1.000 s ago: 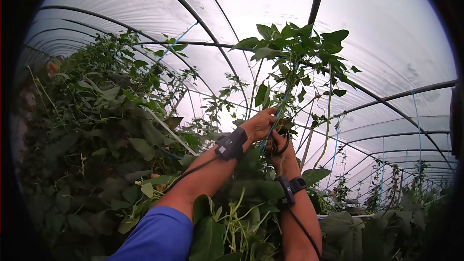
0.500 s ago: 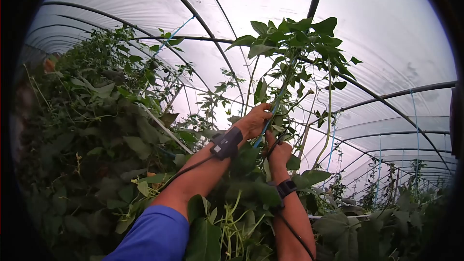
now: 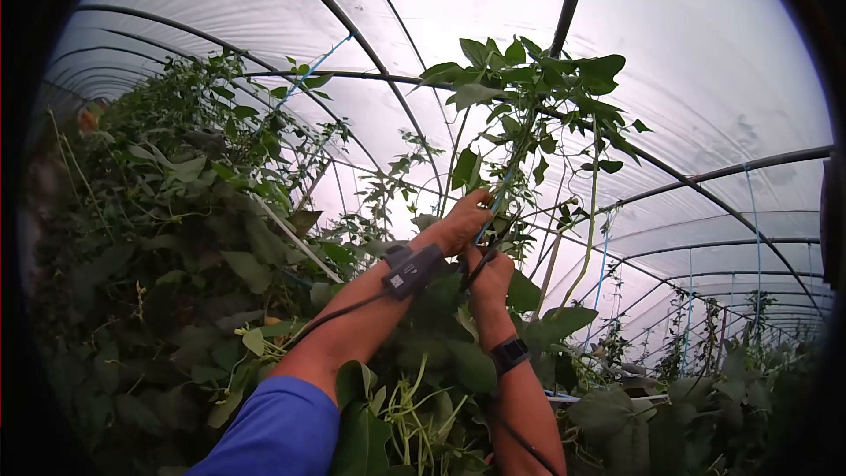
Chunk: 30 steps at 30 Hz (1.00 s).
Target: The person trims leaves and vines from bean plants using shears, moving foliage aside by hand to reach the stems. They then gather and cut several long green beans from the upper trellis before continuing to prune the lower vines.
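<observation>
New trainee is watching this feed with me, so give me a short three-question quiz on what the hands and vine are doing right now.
1. True or false: both hands are raised on the climbing vine and its blue string.
2. Which hand is higher? A) left hand B) right hand
3. Fill in: each forearm carries a black ____ with a cable.

Key:
1. True; the fingers of both hands close around the stem and string.
2. A
3. Wrist strap: left wrist strap, right wrist strap.
</observation>
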Each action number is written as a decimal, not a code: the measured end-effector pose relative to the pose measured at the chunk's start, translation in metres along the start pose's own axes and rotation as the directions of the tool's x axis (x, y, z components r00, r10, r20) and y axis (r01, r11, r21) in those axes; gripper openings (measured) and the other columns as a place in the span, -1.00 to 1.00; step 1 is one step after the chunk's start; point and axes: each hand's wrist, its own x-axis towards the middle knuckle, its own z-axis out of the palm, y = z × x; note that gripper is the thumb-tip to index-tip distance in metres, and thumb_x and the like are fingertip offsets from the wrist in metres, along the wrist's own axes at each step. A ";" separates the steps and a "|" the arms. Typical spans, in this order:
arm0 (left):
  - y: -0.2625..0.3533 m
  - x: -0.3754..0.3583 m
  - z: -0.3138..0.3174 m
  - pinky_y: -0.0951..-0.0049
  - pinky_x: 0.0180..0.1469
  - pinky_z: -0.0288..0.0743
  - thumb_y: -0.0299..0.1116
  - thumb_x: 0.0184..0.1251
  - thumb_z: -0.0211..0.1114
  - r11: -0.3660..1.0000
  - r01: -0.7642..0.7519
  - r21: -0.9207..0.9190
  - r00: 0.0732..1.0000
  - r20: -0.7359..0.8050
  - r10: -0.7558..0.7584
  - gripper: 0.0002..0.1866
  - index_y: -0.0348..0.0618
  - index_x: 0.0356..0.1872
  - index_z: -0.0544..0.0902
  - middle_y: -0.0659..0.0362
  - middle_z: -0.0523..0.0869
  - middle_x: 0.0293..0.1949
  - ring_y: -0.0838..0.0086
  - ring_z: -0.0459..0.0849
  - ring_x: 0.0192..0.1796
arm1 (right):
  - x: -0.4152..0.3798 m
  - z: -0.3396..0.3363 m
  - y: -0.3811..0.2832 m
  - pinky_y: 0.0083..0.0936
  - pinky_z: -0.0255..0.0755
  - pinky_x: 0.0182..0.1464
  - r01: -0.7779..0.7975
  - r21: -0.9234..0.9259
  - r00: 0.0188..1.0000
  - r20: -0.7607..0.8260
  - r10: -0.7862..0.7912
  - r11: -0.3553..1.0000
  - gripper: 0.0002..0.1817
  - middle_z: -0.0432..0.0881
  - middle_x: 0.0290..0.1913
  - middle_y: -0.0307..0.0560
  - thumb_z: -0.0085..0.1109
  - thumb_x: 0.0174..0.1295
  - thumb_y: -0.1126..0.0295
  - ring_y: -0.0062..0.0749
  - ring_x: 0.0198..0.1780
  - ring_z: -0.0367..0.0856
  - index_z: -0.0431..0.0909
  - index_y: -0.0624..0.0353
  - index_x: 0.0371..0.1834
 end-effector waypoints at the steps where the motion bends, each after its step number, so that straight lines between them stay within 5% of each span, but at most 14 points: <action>1: 0.000 0.001 -0.002 0.46 -0.35 0.46 -0.46 0.26 0.15 0.999 -0.026 0.018 1.000 -0.008 0.026 -0.67 -0.27 0.04 0.42 0.15 0.51 -0.29 0.50 0.50 -0.30 | -0.001 0.001 -0.002 -0.55 0.34 -0.49 -0.092 0.240 0.993 0.095 0.071 0.966 -0.65 0.60 -0.54 -0.14 0.36 0.11 0.26 -0.53 -0.55 0.51 0.60 0.42 -0.42; 5: -0.006 0.010 -0.009 0.49 -0.45 0.44 -0.46 0.23 0.18 0.992 -0.086 0.095 0.996 -0.029 0.089 -0.64 -0.27 0.05 0.42 0.13 0.51 -0.28 0.50 0.52 -0.33 | 0.001 -0.003 0.005 -0.59 0.34 -0.54 -0.175 0.443 0.982 0.143 0.123 0.879 -0.77 0.60 -0.57 -0.06 0.31 0.11 0.43 -0.47 -0.62 0.51 0.58 0.46 -0.41; 9: -0.002 0.011 -0.019 0.53 -0.58 0.30 -0.47 0.20 0.20 0.990 -0.027 0.142 0.996 -0.084 0.039 -0.62 -0.26 0.06 0.42 0.18 0.55 -0.39 0.55 0.52 -0.46 | 0.002 -0.011 0.000 -0.57 0.39 -0.46 -0.264 0.394 0.957 0.219 0.189 0.880 -0.75 0.60 -0.54 -0.12 0.29 0.17 0.31 -0.47 -0.54 0.57 0.59 0.34 -0.42; 11: 0.004 0.006 -0.018 0.52 -0.64 0.21 -0.39 0.23 0.19 0.995 -0.048 0.088 0.988 -0.142 0.060 -0.72 -0.26 -0.06 0.50 0.22 0.52 -0.48 0.57 0.45 -0.54 | 0.000 -0.007 -0.007 -0.57 0.39 -0.47 -0.269 0.436 0.956 0.231 0.183 0.859 -0.73 0.58 -0.55 -0.16 0.29 0.19 0.26 -0.48 -0.55 0.56 0.58 0.29 -0.44; 13: 0.014 0.005 -0.021 0.52 -0.64 0.18 -0.32 0.24 0.16 0.988 -0.001 0.157 1.000 -0.005 0.002 -0.77 -0.24 -0.18 0.57 0.22 0.50 -0.52 0.58 0.40 -0.58 | -0.001 -0.004 -0.008 -0.56 0.40 -0.48 -0.239 0.478 0.966 0.206 0.157 0.845 -0.71 0.55 -0.56 -0.18 0.29 0.21 0.22 -0.48 -0.56 0.55 0.56 0.25 -0.45; 15: 0.020 0.009 -0.020 0.40 -0.58 0.28 -0.24 0.26 0.13 0.972 0.019 0.235 0.997 -0.077 -0.001 -0.72 -0.31 -0.36 0.60 0.11 0.54 -0.53 0.47 0.42 -0.58 | -0.001 -0.006 -0.007 -0.56 0.40 -0.49 -0.246 0.464 0.965 0.198 0.171 0.851 -0.70 0.55 -0.56 -0.17 0.29 0.21 0.22 -0.47 -0.57 0.55 0.56 0.25 -0.46; 17: 0.029 0.019 -0.026 0.20 -0.41 0.43 -0.18 0.29 0.08 0.695 -0.055 0.717 0.990 -0.051 0.131 -0.62 -0.40 -0.40 0.59 -0.10 0.63 -0.46 0.20 0.55 -0.52 | 0.000 -0.010 -0.004 -0.55 0.40 -0.49 -0.253 0.453 0.964 0.186 0.187 0.855 -0.70 0.55 -0.56 -0.16 0.28 0.22 0.21 -0.47 -0.57 0.55 0.56 0.25 -0.46; 18: 0.037 0.018 -0.034 0.05 -0.19 0.46 -0.13 0.32 0.02 0.555 -0.226 0.801 0.955 0.070 0.288 -0.55 -0.42 -0.42 0.59 -0.25 0.66 -0.32 -0.06 0.63 -0.35 | 0.001 -0.011 -0.002 -0.55 0.40 -0.50 -0.255 0.457 0.964 0.187 0.189 0.852 -0.70 0.55 -0.56 -0.15 0.28 0.22 0.21 -0.45 -0.58 0.54 0.55 0.25 -0.46; 19: 0.048 0.016 -0.038 0.00 -0.10 0.47 -0.18 0.34 -0.03 0.344 -0.216 0.914 0.957 0.128 0.261 -0.60 -0.34 -0.36 0.63 -0.22 0.66 -0.27 -0.13 0.63 -0.21 | 0.001 -0.011 0.000 -0.55 0.41 -0.50 -0.259 0.463 0.963 0.189 0.191 0.848 -0.69 0.55 -0.57 -0.15 0.27 0.23 0.20 -0.44 -0.59 0.54 0.55 0.25 -0.45; 22: 0.079 0.016 -0.066 0.00 -0.05 0.49 -0.28 0.39 -0.08 -0.080 -0.283 0.956 0.941 0.293 0.169 -0.66 -0.27 -0.34 0.62 -0.15 0.63 -0.31 -0.09 0.64 -0.18 | 0.007 -0.009 0.007 -0.50 0.45 -0.50 -0.280 0.486 0.958 0.204 0.203 0.828 -0.68 0.54 -0.57 -0.12 0.26 0.23 0.19 -0.41 -0.58 0.54 0.54 0.26 -0.43; 26: 0.108 0.003 -0.058 0.00 -0.15 0.46 -0.23 0.37 -0.01 0.063 -0.393 0.917 0.880 0.356 0.314 -0.61 -0.33 -0.51 0.59 -0.22 0.61 -0.44 -0.15 0.60 -0.24 | 0.010 -0.006 0.006 -0.48 0.47 -0.50 -0.269 0.497 0.956 0.240 0.167 0.825 -0.68 0.56 -0.56 -0.08 0.25 0.23 0.20 -0.37 -0.58 0.57 0.54 0.29 -0.43; 28: 0.102 0.000 -0.046 0.00 -0.23 0.41 -0.23 0.36 0.02 0.104 -0.540 0.835 0.767 0.437 0.470 -0.58 -0.40 -0.56 0.56 -0.24 0.57 -0.53 -0.17 0.58 -0.34 | 0.012 -0.010 0.001 -0.45 0.51 -0.48 -0.237 0.402 0.959 0.245 0.146 0.885 -0.68 0.60 -0.52 -0.02 0.24 0.24 0.25 -0.34 -0.54 0.62 0.53 0.35 -0.42; 30: 0.093 -0.005 -0.026 0.04 -0.28 0.37 -0.21 0.36 0.00 0.421 -0.362 0.832 0.891 0.176 0.418 -0.56 -0.45 -0.53 0.55 -0.22 0.54 -0.57 -0.01 0.51 -0.48 | 0.012 -0.016 -0.011 -0.42 0.53 -0.46 -0.236 0.394 0.966 0.198 0.168 0.888 -0.69 0.61 -0.51 0.01 0.24 0.24 0.27 -0.32 -0.52 0.63 0.52 0.36 -0.42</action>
